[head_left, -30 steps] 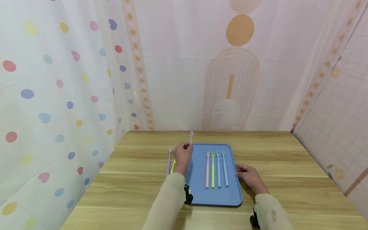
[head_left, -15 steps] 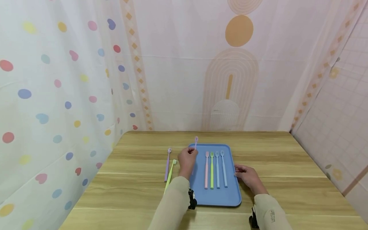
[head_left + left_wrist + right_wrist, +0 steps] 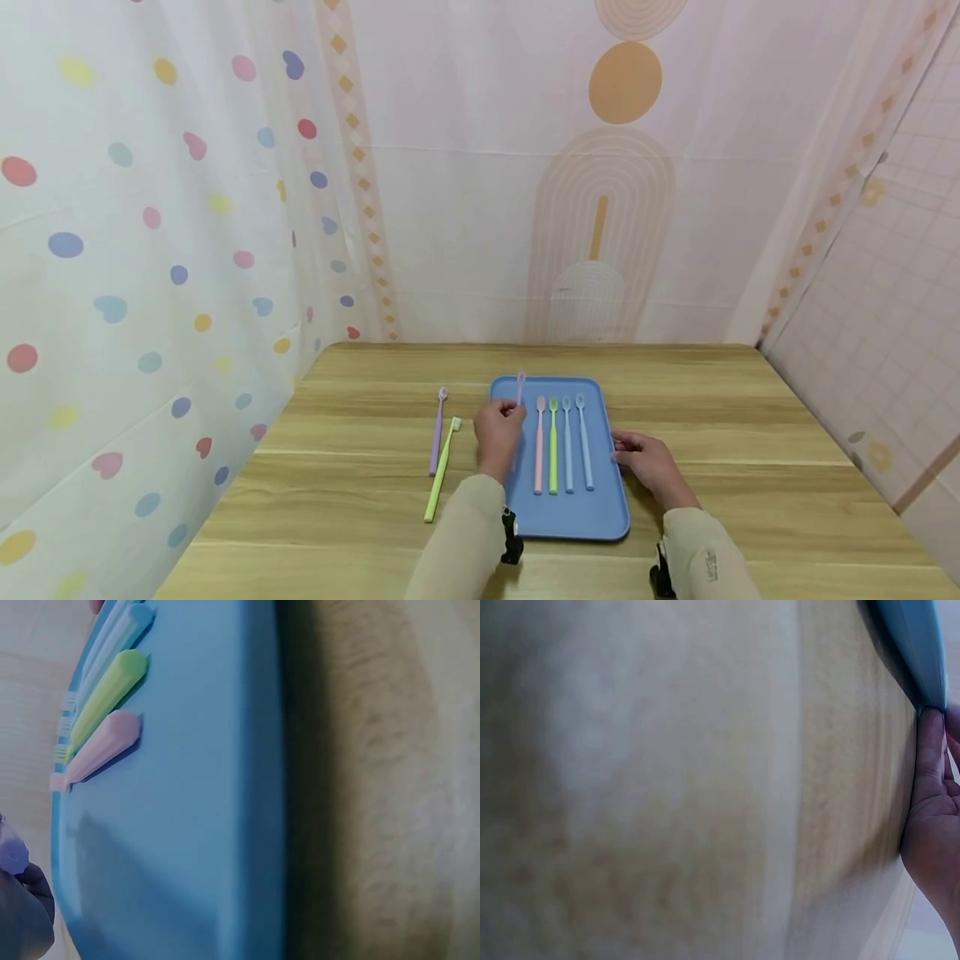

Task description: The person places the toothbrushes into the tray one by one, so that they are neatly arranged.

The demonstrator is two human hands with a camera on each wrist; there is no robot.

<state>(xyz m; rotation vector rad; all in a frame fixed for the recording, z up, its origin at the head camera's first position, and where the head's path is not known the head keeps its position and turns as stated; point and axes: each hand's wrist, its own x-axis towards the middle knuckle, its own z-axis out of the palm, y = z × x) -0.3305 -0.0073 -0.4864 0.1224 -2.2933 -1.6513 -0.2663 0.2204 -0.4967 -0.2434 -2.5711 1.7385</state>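
Note:
My left hand (image 3: 498, 437) pinches a light purple toothbrush (image 3: 521, 382) above the left part of the blue tray (image 3: 577, 521). Its head points away from me, and the hand covers much of the handle. In the left wrist view the brush's purple handle end (image 3: 13, 853) shows beside the fingers. On the tray lie a pink toothbrush (image 3: 538, 458), a green toothbrush (image 3: 553, 458) and two light blue toothbrushes (image 3: 569, 458), side by side. My right hand (image 3: 651, 465) rests at the tray's right rim, thumb and fairly straight fingers touching it.
Left of the tray, a purple toothbrush (image 3: 436, 437) and a yellow-green toothbrush (image 3: 441, 479) lie on the wooden table (image 3: 337, 517). Patterned curtains (image 3: 465, 208) stand behind the table and at its sides.
My left hand has moved right and a little nearer with the light purple toothbrush, from the tray's left edge to over the tray. My right hand has stayed at the rim.

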